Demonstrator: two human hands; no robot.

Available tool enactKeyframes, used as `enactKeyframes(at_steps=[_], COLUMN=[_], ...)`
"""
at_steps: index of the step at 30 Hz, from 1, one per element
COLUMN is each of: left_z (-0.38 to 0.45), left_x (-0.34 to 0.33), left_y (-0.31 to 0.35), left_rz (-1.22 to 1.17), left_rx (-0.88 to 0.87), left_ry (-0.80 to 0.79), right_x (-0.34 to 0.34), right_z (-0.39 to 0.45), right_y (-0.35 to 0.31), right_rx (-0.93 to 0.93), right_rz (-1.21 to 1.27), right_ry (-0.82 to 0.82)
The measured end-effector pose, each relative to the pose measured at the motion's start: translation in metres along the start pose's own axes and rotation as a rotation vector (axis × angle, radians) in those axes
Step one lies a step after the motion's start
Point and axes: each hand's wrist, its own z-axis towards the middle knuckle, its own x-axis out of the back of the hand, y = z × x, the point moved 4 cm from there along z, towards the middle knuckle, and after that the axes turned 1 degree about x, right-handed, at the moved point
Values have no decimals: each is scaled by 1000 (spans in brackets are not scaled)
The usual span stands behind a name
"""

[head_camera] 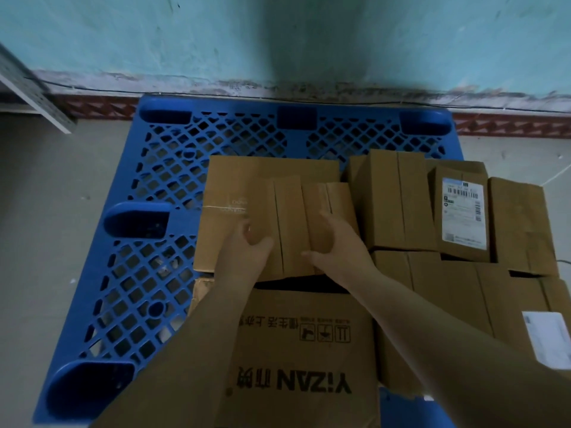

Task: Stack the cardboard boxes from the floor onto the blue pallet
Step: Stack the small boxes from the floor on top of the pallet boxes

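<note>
Both hands grasp a small brown cardboard box (290, 223) with a slit down its top, held over a larger flat brown carton (265, 180) near the middle of the blue plastic lattice pallet (160, 168). The left hand (247, 251) curls its fingers (247, 233) on the box's left side; the right hand (336, 242) clasps the right side, its fingertips hidden behind the cardboard. A printed brown carton marked YIZAN (302, 350) fills the pallet's near edge, partly covered by the forearms. More brown boxes (398, 199) crowd the right edge, one bearing a blurred white shipping label (463, 211). The pallet's left half and far edge lie bare, against a stained turquoise wall (123, 35) and grey concrete floor (46, 186).
</note>
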Motion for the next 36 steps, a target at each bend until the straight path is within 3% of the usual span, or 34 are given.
enactKeyframes(at_steps=[2, 5, 7, 11, 13, 18, 25, 28, 31, 36], left_z=[-7, -25, -47, -87, -90, -76, -62, -69, -73, -64], left_x=[9, 31, 38, 28, 18, 3, 1, -1, -14, -68], left_y=[14, 3, -26, -78, -91, -90, -70, -48, -13, 53], left_rz=[-99, -109, -66, 62, 22, -4, 52, 217, 324, 147], left_rx=[-89, -87, -9, 160, 191, 181, 202, 112, -42, -171], left_ry=[52, 134, 151, 132, 123, 111, 132, 194, 167, 26], right_x=[6, -2, -20, -69, -87, -84, -73, -66, -33, 70], right_z=[-9, -50, -87, -144, -153, -134, -106, -104, -91, -50], right_y=[-14, -29, -23, 17, 32, 41, 30, 26, 19, 32], right_rx=[47, 200, 296, 384, 425, 404, 383, 368, 299, 107], right_rz=[55, -100, -246, -672, -800, -822, -822, -718, -454, -98], right_ry=[77, 71, -46, -483, -585, -453, -496, -484, -281, 129])
